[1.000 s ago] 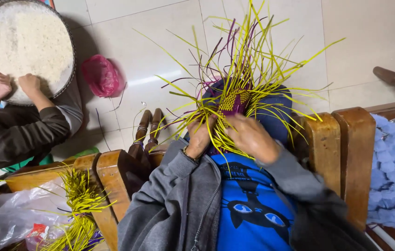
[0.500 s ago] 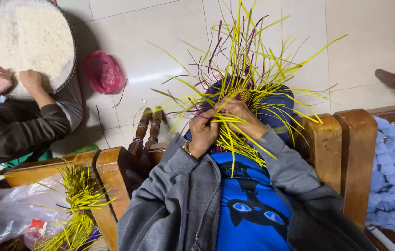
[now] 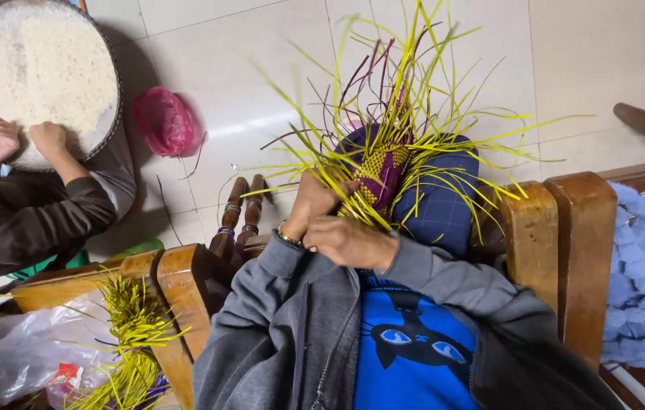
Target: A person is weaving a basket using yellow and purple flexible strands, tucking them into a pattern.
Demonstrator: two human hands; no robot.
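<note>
Over a tiled floor (image 3: 261,68), the left hand (image 3: 311,201) and right hand (image 3: 349,241) are pinching yellow strips (image 3: 413,137) of a half-woven piece (image 3: 379,173).

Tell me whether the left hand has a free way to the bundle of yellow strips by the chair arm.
Probably not: the left hand is holding the woven piece, and the wooden chair arm stands between it and the bundle.
</note>
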